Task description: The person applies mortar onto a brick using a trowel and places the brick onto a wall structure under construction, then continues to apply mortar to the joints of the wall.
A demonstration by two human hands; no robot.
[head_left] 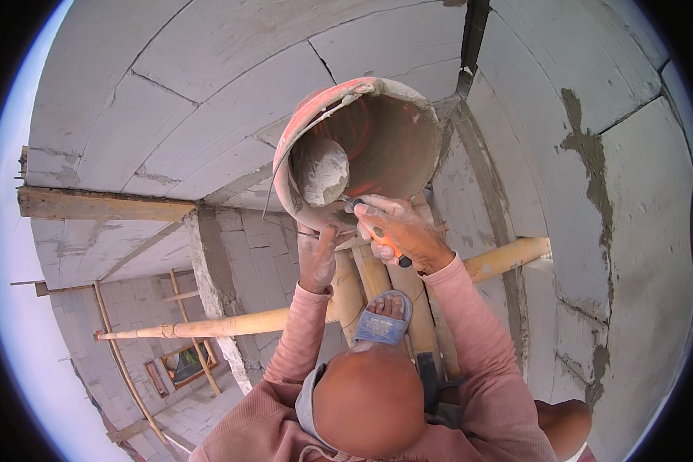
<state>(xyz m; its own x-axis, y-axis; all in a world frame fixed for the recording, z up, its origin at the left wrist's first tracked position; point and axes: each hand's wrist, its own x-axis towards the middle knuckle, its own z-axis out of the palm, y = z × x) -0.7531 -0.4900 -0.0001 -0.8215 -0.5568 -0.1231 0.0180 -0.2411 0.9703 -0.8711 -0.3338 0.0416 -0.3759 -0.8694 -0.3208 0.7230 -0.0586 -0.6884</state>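
Note:
A reddish bucket [291,146], its inside smeared with grey mortar, is tilted so that its mouth faces me. My left hand [318,252] grips the near lower edge of it, fingers curled. In my right hand [408,231] is a trowel, closed fingers around its orange and black handle [385,240]. The trowel's blade [325,173], coated with pale mortar, reaches inside the bucket's left part. A thin wire handle [271,189] hangs at the bucket's left side. The bucket's bottom is in shadow.
Bamboo poles [421,319] form a footing below, with a sandalled foot [385,319] on them. One long pole [215,327] crosses to the left. Grey block walls [231,85] stand close ahead and to the right. A wooden plank [104,206] juts out at the left.

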